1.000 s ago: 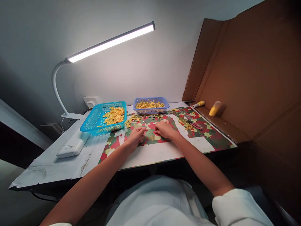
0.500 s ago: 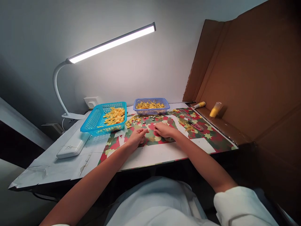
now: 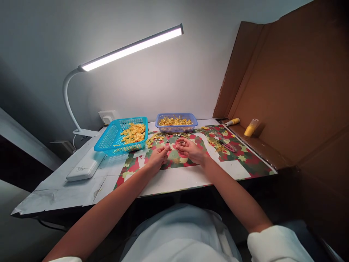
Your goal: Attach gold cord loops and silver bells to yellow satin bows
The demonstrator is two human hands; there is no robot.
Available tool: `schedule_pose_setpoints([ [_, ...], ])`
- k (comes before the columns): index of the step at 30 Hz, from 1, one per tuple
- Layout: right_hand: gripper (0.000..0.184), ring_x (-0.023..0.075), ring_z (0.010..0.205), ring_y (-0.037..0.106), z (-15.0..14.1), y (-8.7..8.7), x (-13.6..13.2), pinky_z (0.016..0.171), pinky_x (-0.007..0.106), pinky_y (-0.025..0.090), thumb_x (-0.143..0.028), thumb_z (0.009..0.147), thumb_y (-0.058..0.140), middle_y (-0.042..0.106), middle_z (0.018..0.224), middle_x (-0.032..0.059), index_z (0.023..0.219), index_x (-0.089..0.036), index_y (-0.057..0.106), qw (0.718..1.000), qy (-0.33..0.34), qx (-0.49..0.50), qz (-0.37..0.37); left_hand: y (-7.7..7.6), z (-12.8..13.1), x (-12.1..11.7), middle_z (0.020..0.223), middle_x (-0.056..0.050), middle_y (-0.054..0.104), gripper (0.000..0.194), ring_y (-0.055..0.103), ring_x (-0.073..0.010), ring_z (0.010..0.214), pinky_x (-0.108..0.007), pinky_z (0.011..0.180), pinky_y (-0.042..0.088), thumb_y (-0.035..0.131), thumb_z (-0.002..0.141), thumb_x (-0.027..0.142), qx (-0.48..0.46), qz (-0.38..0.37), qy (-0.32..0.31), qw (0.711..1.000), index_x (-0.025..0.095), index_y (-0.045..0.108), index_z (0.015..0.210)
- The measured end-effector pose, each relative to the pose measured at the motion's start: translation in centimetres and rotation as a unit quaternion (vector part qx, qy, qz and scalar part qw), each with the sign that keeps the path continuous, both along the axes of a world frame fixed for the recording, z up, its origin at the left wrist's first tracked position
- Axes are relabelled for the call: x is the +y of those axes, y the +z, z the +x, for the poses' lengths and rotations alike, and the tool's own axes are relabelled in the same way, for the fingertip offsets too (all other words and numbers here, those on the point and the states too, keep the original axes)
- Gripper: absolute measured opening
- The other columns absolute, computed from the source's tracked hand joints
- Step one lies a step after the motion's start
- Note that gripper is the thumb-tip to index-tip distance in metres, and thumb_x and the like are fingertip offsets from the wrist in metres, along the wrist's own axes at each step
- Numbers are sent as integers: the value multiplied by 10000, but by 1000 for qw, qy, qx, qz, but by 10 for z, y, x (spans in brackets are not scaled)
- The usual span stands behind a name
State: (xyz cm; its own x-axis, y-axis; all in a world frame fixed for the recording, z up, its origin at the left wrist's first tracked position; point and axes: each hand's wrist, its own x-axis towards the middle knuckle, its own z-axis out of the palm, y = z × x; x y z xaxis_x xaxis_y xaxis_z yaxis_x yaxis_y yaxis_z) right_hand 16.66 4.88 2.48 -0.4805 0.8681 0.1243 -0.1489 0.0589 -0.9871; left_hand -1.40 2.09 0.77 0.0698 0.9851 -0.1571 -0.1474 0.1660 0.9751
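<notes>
Left hand (image 3: 159, 158) pinched (can't tell on what), right hand (image 3: 193, 152) with fingers parted. Shiny bits (image 3: 167, 141) lie just beyond, toward desk (image 3: 178, 177) back edge; a knuckle brush could scatter them.

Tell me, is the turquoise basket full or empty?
Partly full: in the turquoise basket, yellow pieces lie heaped on the right, while the left side is mostly bare.

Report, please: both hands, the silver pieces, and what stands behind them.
Left hand: pinched; any held item too small to tell. Right hand: loosely curled, opposite. Silver pieces: just beyond hands. Purple basket: farther back.
</notes>
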Motion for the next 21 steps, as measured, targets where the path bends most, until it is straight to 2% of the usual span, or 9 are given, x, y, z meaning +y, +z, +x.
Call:
schedule_pose_setpoints([
  [6, 477, 115, 688, 643, -3, 4, -10, 724, 283, 520, -414, 562, 857, 637, 771, -45, 873, -235, 543, 996, -15, 76, -35, 4, 1, -2, 1212, -101, 602, 349, 625, -229, 1017, -437, 849, 546, 585, 922, 336, 2, 11, 9, 1000, 157, 565, 1220],
  [9, 462, 115, 671, 658, -3, 4, -12, 732, 284, 527, -373, 555, 860, 629, 744, -63, 886, -244, 565, 995, -28, 94, -35, 6, 2, -4, 1211, -101, 602, 348, 625, -228, 1015, -436, 848, 547, 584, 922, 337, 9, 12, 12, 1000, 157, 565, 1219],
  [13, 470, 129, 700, 676, -1, 5, -13, 723, 277, 535, -311, 537, 862, 634, 751, -51, 931, -236, 615, 993, -50, 101, -32, 8, 2, -5, 1204, -100, 606, 344, 627, -227, 1010, -434, 844, 548, 583, 923, 338, 20, 14, 7, 1000, 155, 569, 1213],
  [21, 362, 146, 701, 677, -9, 1, -13, 664, 272, 539, -345, 527, 854, 669, 746, -22, 763, -207, 617, 989, -115, 87, -1, 7, 2, -5, 1202, -100, 606, 345, 628, -226, 1007, -432, 842, 548, 583, 923, 340, 49, 46, 17, 998, 155, 567, 1214],
])
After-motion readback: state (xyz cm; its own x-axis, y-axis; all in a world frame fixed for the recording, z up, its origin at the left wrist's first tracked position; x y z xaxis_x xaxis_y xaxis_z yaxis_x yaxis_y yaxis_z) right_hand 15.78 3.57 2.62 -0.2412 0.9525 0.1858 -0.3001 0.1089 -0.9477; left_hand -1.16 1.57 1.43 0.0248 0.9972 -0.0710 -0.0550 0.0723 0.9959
